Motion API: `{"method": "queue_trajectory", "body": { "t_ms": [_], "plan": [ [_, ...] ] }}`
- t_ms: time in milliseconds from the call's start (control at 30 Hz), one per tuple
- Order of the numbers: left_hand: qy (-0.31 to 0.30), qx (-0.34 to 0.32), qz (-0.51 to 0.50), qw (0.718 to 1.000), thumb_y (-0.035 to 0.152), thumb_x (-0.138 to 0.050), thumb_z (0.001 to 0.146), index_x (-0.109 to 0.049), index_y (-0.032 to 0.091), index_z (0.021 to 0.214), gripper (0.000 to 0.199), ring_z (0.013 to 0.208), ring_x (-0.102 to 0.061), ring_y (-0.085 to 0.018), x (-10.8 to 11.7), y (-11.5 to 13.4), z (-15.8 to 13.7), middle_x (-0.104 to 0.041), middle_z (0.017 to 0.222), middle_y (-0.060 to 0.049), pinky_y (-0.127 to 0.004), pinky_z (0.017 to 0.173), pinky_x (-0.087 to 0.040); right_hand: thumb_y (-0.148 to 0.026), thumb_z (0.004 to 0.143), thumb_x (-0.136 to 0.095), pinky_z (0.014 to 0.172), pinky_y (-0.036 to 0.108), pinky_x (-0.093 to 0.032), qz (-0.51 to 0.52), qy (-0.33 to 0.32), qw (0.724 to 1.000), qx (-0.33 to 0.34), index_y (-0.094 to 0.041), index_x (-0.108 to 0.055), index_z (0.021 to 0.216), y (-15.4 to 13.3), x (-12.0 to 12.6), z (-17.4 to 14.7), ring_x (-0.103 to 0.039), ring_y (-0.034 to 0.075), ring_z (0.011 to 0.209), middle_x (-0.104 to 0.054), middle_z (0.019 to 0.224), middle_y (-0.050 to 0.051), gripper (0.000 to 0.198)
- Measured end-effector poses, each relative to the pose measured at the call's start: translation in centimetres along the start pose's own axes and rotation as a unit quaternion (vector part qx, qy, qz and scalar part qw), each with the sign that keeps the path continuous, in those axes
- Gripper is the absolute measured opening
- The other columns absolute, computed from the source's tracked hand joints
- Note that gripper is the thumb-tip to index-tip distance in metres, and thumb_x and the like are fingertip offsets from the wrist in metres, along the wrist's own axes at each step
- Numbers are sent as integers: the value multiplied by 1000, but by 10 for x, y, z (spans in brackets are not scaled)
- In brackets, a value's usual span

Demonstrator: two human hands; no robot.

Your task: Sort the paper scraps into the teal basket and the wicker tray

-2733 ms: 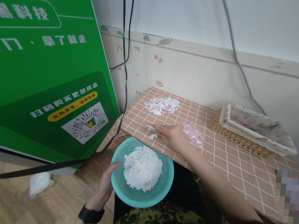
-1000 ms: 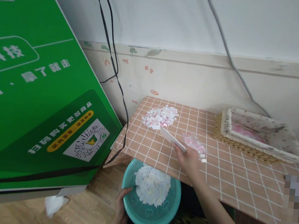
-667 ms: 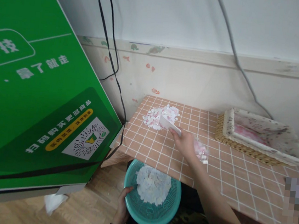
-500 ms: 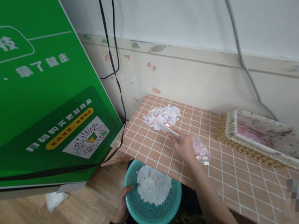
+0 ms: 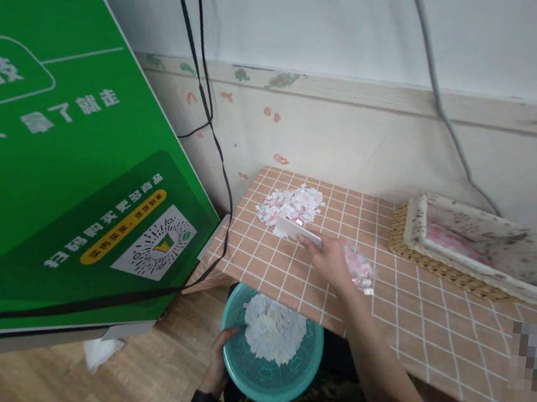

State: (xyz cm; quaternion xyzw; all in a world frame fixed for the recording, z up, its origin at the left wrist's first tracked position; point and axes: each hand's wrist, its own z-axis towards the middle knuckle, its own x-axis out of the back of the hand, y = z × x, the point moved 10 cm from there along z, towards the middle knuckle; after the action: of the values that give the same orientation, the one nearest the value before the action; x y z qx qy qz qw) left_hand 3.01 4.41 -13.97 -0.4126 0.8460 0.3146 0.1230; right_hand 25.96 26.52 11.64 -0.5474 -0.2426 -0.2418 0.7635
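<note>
My right hand (image 5: 327,256) is closed on a flat white card-like scraper (image 5: 300,232), tilted over the table. Its far end meets the near edge of a pile of small white and pink paper pieces (image 5: 292,202). Just right of that hand lies a clear bag of pink and white bits (image 5: 359,271). Below the table edge, my left hand (image 5: 223,350) grips the left rim of a teal plastic basket (image 5: 265,386), thumb over the rim and fingers hidden underneath. Inside the basket sits a heap of white paper pieces (image 5: 274,329).
A checked brown cloth covers the table (image 5: 262,258). At its right back stands a lined wicker basket (image 5: 465,247) with something pink inside. A tall green panel (image 5: 125,147) rises on the left, with black cables (image 5: 216,151) hanging beside it. White plastic (image 5: 100,351) lies on the floor.
My right hand and the white scraper have shifted slightly toward me, away from the pile's middle. My left hand still grips the basket, and the view has moved slightly.
</note>
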Motion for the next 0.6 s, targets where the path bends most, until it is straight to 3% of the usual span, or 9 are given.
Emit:
{"method": "queue_trajectory", "body": {
  "t_ms": [100,267,467,600],
  "plan": [
    [-3,-10,2,1000,26,-66,64,-72,7,78,24,79,-68,-33,0,1,0,-74,71,-11,-43,76,-51,-43,83,-50,50,26,-36,-5,-12,1000,-11,-16,-70,76,3,1,-2,-54,14,51,-64,59,4,34],
    [2,-31,19,999,25,-68,63,-72,9,76,21,76,-68,-32,0,6,-2,-73,66,-9,-43,75,-51,-48,82,-50,47,26,-33,-46,58,996,-56,-14,-68,74,16,26,-10,-52,14,50,-62,57,5,39],
    [0,-23,13,1000,27,-69,61,-72,8,78,26,77,-68,-32,4,3,2,-74,73,-11,-43,74,-51,-47,81,-51,45,25,-30,-31,12,998,-46,-15,-64,64,16,19,-13,-47,12,45,-57,50,2,38],
    [0,-19,17,1000,28,-69,62,-72,8,81,28,79,-67,-33,6,1,4,-74,77,-12,-42,74,-51,-49,80,-53,44,25,-29,-26,27,997,-66,-15,-63,64,24,24,-14,-46,12,46,-54,50,1,39]
  ]
}}
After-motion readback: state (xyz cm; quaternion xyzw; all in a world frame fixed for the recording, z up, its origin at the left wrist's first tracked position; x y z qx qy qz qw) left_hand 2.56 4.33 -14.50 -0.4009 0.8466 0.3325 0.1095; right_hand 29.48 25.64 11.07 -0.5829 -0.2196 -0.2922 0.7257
